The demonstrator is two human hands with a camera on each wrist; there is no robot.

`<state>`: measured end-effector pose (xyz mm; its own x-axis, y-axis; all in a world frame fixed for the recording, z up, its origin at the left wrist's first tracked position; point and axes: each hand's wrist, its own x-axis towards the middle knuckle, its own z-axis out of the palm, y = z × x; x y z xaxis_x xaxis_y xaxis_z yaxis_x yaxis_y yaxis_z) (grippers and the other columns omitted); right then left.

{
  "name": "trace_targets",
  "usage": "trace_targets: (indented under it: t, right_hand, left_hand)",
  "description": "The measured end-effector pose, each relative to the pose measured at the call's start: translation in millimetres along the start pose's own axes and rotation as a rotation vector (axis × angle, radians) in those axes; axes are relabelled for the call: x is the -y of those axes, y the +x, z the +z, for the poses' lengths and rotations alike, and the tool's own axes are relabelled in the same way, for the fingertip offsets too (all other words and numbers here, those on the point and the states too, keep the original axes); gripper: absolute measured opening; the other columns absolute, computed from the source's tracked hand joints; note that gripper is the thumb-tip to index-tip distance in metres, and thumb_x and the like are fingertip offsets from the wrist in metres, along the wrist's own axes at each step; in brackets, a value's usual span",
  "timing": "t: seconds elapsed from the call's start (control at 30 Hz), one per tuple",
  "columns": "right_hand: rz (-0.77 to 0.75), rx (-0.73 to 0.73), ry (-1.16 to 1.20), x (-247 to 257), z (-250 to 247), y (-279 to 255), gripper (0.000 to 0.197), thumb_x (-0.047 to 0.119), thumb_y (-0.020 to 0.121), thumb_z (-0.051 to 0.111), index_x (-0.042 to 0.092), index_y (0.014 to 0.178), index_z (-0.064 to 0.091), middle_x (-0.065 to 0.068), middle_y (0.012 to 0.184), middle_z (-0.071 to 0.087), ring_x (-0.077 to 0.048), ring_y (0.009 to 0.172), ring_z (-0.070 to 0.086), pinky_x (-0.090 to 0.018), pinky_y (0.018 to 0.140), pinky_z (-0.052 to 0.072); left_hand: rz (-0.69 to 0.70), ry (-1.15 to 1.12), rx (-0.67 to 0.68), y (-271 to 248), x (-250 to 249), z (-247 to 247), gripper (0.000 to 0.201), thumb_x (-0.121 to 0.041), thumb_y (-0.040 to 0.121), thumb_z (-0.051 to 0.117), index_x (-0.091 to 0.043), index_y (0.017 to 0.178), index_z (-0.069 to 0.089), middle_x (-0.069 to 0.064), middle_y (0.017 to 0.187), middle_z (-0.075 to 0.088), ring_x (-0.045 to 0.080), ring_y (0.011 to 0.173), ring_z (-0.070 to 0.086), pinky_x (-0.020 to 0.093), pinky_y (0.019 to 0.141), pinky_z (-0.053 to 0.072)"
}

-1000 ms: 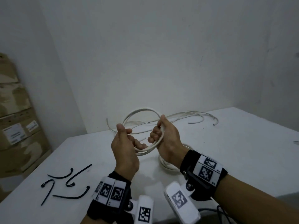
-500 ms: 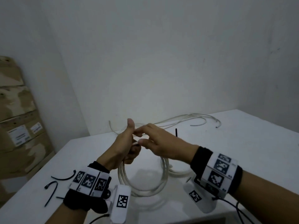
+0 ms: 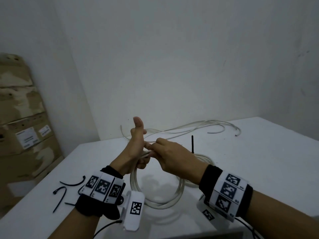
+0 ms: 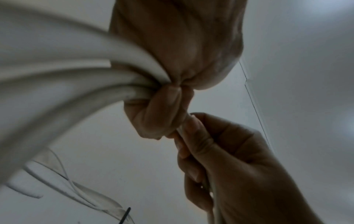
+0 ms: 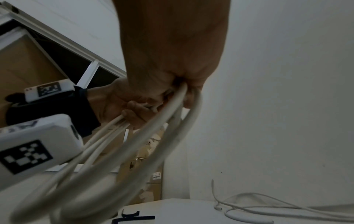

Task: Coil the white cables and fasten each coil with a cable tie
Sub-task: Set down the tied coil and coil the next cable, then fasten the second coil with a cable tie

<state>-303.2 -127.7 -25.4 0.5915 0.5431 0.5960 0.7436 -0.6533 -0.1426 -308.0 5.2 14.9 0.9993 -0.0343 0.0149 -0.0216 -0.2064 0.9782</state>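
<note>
A coil of white cable (image 3: 133,181) hangs over the white table (image 3: 259,169) from both hands. My left hand (image 3: 136,149) has its fingers curled round the top strands (image 4: 76,84), thumb pointing up. My right hand (image 3: 170,153) pinches the same strands (image 5: 172,106) just to the right, touching the left fingers. Behind the right hand lies a second white coil (image 3: 207,158) with a black cable tie (image 3: 192,144) sticking up from it. Several loose white cables (image 3: 189,129) lie at the table's back edge. Loose black cable ties (image 3: 70,184) lie on the table left of my left wrist.
Stacked cardboard boxes (image 3: 20,126) stand beyond the table's left edge against the wall. A white wall rises directly behind the table. Bare tabletop spreads to the right of the coils.
The coil, held up between the hands a second ago, now hangs down from them. Both hands have moved forward and together, and the left thumb has lifted.
</note>
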Motion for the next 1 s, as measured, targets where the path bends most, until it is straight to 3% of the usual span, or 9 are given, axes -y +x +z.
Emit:
trace_targets:
  t: [0.13, 0.2, 0.33, 0.43, 0.53, 0.7, 0.83, 0.93, 1.0]
  right_hand:
    - [0.026, -0.075, 0.04, -9, 3, 7, 0.019, 0.017, 0.096, 0.046, 0.005, 0.1, 0.06, -0.011, 0.091, 0.055, -0.032, 0.075, 0.056, -0.041, 0.064, 0.046]
    - [0.027, -0.094, 0.087, -13, 7, 12, 0.017, 0.017, 0.095, 0.047, 0.006, 0.094, 0.061, -0.01, 0.088, 0.054, -0.031, 0.075, 0.056, -0.044, 0.067, 0.047]
    - [-0.026, -0.122, 0.125, -6, 22, 25, 0.037, 0.033, 0.094, 0.037, 0.01, 0.082, 0.063, -0.006, 0.077, 0.054, -0.028, 0.065, 0.055, -0.041, 0.059, 0.048]
    - [-0.017, -0.11, 0.18, 0, 39, 38, 0.05, 0.043, 0.09, 0.031, 0.011, 0.079, 0.067, 0.0, 0.069, 0.049, -0.023, 0.064, 0.053, -0.033, 0.059, 0.044]
    - [-0.022, -0.065, 0.221, 10, 60, 53, 0.04, 0.037, 0.095, 0.044, 0.008, 0.079, 0.068, 0.002, 0.067, 0.046, -0.017, 0.064, 0.046, -0.028, 0.06, 0.037]
    - [0.035, 0.091, 0.362, 40, 89, 74, 0.035, 0.033, 0.096, 0.051, 0.005, 0.087, 0.07, -0.009, 0.069, 0.057, -0.021, 0.068, 0.053, -0.032, 0.065, 0.043]
    - [0.411, 0.234, 0.958, 41, 107, 84, 0.042, 0.045, 0.098, 0.038, 0.013, 0.112, 0.062, -0.007, 0.087, 0.064, -0.018, 0.074, 0.061, -0.03, 0.065, 0.048]
    - [0.407, 0.462, 0.758, 33, 128, 94, 0.032, 0.031, 0.1, 0.041, 0.018, 0.124, 0.057, -0.005, 0.091, 0.061, -0.018, 0.076, 0.058, -0.028, 0.063, 0.046]
    - [0.231, 0.641, 0.421, 39, 142, 102, 0.036, 0.024, 0.097, 0.048, 0.024, 0.133, 0.052, -0.006, 0.108, 0.063, -0.02, 0.091, 0.059, -0.027, 0.076, 0.045]
  left_hand:
    - [0.033, 0.054, 0.142, -2, 2, -16, 0.058, -0.06, 0.094, 0.034, -0.006, 0.105, 0.051, 0.015, 0.078, 0.056, 0.017, 0.046, 0.044, 0.028, 0.045, 0.04]
    - [-0.007, 0.114, 0.228, -6, 6, -25, 0.055, -0.05, 0.098, 0.035, -0.001, 0.102, 0.059, 0.013, 0.072, 0.059, 0.02, 0.052, 0.05, 0.031, 0.05, 0.048]
    - [-0.063, 0.062, 0.19, -10, 16, -47, 0.051, -0.045, 0.099, 0.039, 0.0, 0.096, 0.063, -0.001, 0.059, 0.032, 0.013, 0.05, 0.03, 0.024, 0.046, 0.033]
    - [-0.088, 0.076, 0.173, -10, 24, -68, 0.04, -0.034, 0.102, 0.04, 0.0, 0.097, 0.061, -0.002, 0.062, 0.031, 0.011, 0.052, 0.027, 0.023, 0.048, 0.026]
    - [-0.136, 0.141, 0.127, -11, 34, -90, 0.035, -0.029, 0.103, 0.039, -0.004, 0.091, 0.06, -0.003, 0.059, 0.033, 0.01, 0.051, 0.027, 0.023, 0.047, 0.024]
    - [-0.163, 0.288, -0.004, -17, 48, -128, 0.043, -0.04, 0.102, 0.037, -0.006, 0.085, 0.057, -0.006, 0.052, 0.033, 0.008, 0.044, 0.027, 0.021, 0.042, 0.024]
    - [-0.195, 0.317, -0.084, -27, 57, -171, 0.041, -0.038, 0.101, 0.039, -0.008, 0.078, 0.054, -0.005, 0.05, 0.033, 0.007, 0.041, 0.027, 0.02, 0.038, 0.023]
    - [-0.22, 0.288, -0.133, -38, 59, -198, 0.039, -0.038, 0.101, 0.04, -0.009, 0.078, 0.052, -0.005, 0.052, 0.03, 0.008, 0.042, 0.024, 0.019, 0.039, 0.021]
    - [-0.229, 0.292, -0.173, -43, 58, -210, 0.038, -0.036, 0.101, 0.041, -0.008, 0.079, 0.053, -0.006, 0.051, 0.029, 0.008, 0.043, 0.024, 0.019, 0.039, 0.02]
